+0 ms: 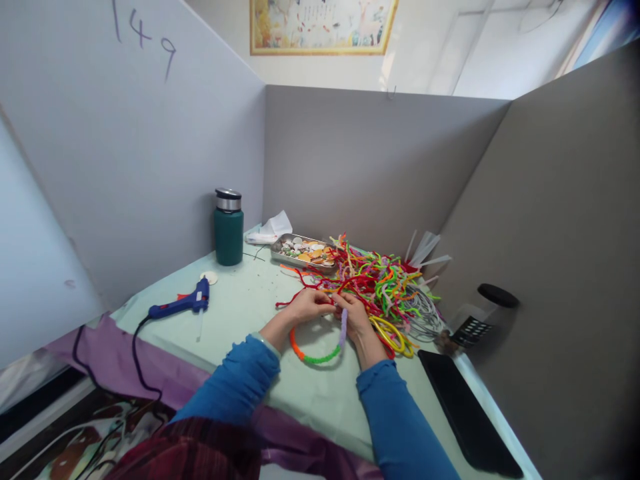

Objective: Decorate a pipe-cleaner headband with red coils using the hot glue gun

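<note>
A ring of fuzzy craft stem (320, 360), orange, green and purple in sections, hangs between my two hands. At its upper left, the closed fingers of my left hand (306, 307) pinch the ring near its top. My right hand (354, 316) pinches it from the other side, beside the purple section, and its fingertips almost meet those of the left. What lies between the fingertips is too small to make out. Red fuzzy stems (295, 298) lie just behind the hands.
A colourful stem pile (385, 280) and a metal tray (285, 257) of small pieces lie behind. Left are a green bottle (229, 233) and blue glue gun (187, 302) with its cord. Right are yellow stems (395, 338), a black flat object (465, 407) and a clear container (473, 323).
</note>
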A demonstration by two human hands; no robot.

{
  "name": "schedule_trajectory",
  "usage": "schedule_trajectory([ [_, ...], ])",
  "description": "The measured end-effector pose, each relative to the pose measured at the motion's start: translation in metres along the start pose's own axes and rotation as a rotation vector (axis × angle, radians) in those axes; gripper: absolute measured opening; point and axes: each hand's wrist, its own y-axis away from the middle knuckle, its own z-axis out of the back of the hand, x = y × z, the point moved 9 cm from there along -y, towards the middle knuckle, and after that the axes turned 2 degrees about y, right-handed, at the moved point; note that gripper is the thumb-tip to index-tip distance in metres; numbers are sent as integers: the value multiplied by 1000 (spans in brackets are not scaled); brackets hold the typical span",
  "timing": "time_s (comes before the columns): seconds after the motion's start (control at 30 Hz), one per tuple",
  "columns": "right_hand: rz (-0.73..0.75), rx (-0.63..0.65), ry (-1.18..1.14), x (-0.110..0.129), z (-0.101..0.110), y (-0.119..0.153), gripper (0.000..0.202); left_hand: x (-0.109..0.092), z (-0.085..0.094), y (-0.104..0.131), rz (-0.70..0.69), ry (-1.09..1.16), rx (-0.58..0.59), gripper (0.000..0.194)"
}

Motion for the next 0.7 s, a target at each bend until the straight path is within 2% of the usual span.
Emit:
schedule_trajectory([
  [0.13,0,22,-29,1,-3,2,36,-6,4,0,-53,-10,-44,36],
  [0.3,-33,-3,-31,-1,-2,2,37,-16,12,2,-108,98,-124,29],
  [0.47,-29,-6,-47,-5,1,-3,38,-28,16,4,-152,222,-129,27],
  [0.57,-25,-1,-42,-6,1,-4,38,-25,18,2,-140,254,-146,25],
  [0.7,-5,15,-16,-2,-2,-1,35,-12,20,-2,-82,300,-166,26],
])
